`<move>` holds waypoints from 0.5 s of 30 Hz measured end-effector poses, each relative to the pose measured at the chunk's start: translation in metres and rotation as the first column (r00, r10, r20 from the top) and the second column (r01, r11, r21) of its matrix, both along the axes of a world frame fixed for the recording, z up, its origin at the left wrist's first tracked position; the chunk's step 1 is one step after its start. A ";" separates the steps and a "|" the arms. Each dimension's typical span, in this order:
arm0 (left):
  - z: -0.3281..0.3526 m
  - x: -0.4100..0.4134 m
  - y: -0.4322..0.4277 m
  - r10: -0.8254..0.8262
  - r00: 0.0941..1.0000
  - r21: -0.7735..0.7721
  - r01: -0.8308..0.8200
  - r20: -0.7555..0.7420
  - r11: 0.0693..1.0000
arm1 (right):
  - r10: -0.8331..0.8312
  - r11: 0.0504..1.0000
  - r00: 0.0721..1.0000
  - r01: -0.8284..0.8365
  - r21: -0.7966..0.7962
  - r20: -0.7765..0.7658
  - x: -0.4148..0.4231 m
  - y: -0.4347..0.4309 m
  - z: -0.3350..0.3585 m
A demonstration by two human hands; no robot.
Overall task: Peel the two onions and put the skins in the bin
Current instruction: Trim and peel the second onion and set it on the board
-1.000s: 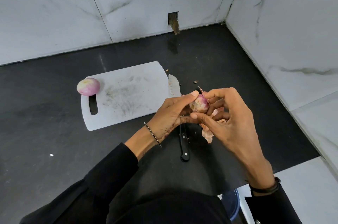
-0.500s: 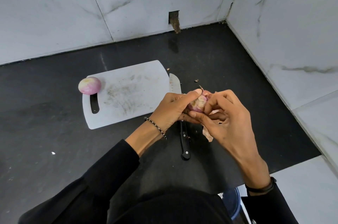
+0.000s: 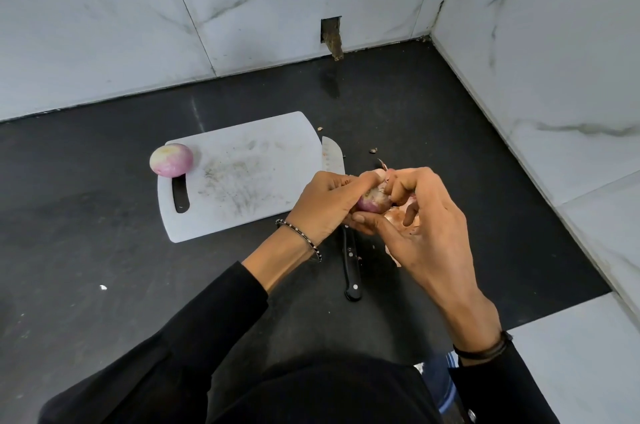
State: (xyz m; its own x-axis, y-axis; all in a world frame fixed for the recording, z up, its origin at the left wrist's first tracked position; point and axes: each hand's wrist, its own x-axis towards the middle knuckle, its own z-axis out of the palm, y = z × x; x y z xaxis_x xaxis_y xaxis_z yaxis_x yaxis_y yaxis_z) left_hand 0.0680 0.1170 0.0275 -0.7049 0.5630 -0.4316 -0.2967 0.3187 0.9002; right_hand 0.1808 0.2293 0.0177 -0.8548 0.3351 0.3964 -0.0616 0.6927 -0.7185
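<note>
On the black countertop [image 3: 86,250], the white cutting board [image 3: 242,153] carries one peeled onion [image 3: 171,160] by its handle slot. Just right, above the knife [image 3: 350,264], the left hand [image 3: 325,205] cups the second onion [image 3: 372,201]. The right hand [image 3: 429,233] grips it too, fingertips curled on loose skin [image 3: 394,215], wispy tip pointing wallward.

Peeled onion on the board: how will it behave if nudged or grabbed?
Likely rolls: the peeled onion is round and sits loose at the board's left edge. Probably slippery: its bare surface looks smooth and shiny. Probably firm: it keeps a full, undented form.
</note>
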 end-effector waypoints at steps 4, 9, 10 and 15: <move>0.002 -0.002 0.001 0.012 0.998 0.003 -0.012 0.061 1.000 | -0.011 1.000 1.000 0.011 -0.029 0.006 -0.002 -0.007 -0.001; 0.003 -0.007 0.000 -0.003 0.996 -0.013 0.004 0.089 1.000 | -0.086 0.985 0.996 0.089 -0.147 0.028 -0.004 -0.011 -0.005; 0.003 -0.007 -0.001 -0.005 0.995 -0.002 0.006 0.100 1.000 | -0.083 0.983 0.996 0.086 -0.162 0.028 -0.004 -0.010 -0.004; -0.002 -0.004 -0.004 -0.034 0.993 0.036 0.030 0.110 0.999 | -0.061 0.983 0.998 0.063 -0.173 0.019 -0.002 -0.006 0.000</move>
